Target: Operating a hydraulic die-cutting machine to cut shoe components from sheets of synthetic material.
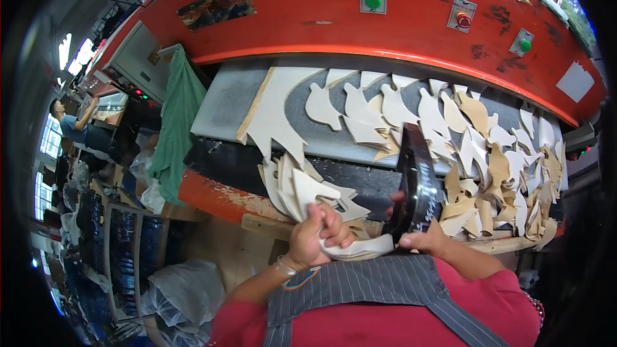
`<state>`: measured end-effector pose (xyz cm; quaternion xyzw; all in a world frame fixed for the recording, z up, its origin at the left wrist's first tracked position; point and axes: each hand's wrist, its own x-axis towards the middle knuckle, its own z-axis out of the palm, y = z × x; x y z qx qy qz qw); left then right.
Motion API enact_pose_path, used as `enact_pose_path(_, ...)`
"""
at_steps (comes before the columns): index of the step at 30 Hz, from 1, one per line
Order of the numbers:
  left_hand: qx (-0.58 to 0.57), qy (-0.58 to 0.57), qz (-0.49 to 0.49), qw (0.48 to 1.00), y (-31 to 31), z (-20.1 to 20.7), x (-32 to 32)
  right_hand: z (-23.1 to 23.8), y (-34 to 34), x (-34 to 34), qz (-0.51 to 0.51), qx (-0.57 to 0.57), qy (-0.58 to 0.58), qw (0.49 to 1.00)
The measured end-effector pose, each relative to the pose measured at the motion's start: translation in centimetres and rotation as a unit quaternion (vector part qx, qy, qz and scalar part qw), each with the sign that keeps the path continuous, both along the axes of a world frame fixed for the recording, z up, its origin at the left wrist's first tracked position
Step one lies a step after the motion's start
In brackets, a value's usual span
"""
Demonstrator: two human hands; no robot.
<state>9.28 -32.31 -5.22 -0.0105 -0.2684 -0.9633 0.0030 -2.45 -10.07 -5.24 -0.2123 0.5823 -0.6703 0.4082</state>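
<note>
Two bare hands sit close together, just in front of a dark pinstriped apron (360,276) worn over a red top. The left hand (319,236) is closed around a curved stack of cream cut pieces (361,249), whose layered end reaches toward the other hand. The right hand (425,236) grips the lower part of a black curved cutting die (418,183), thumb on the near side; the die stands tilted up over the front edge of the press bed (225,106).

Beyond the left hand, a fan of loose cream pieces (277,186) overhangs a black strip along that edge. On the grey bed lie a large cream sheet (279,99) with a scalloped edge and a row of curved cutouts (363,106). Cream and tan offcuts (498,180) heap up at right. Behind rises the red press housing (283,22), with two green buttons and a red one. Green cloth (177,128) hangs at left; farther off, a co-worker (77,125) is at another machine.
</note>
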Motion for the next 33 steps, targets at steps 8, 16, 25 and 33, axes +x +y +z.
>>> enact_pose_path(8,-0.14,-0.044,0.575,0.805,-17.7,6.8,17.9,0.4,6.9,-1.9,-0.24,0.099,0.045,0.965)
enact_pose_path(16,-0.199,0.017,0.256,0.946,-14.9,9.5,8.2,-1.3,0.3,-5.9,-0.164,0.51,0.458,0.709)
enact_pose_path(25,0.013,0.026,-0.106,0.994,-8.9,5.5,-3.0,-4.8,4.7,-6.1,-0.109,0.431,0.542,0.713)
enact_pose_path(33,-0.319,-0.292,0.033,0.901,-15.0,-2.0,-3.3,-4.9,7.0,-8.0,-0.108,0.423,0.492,0.753)
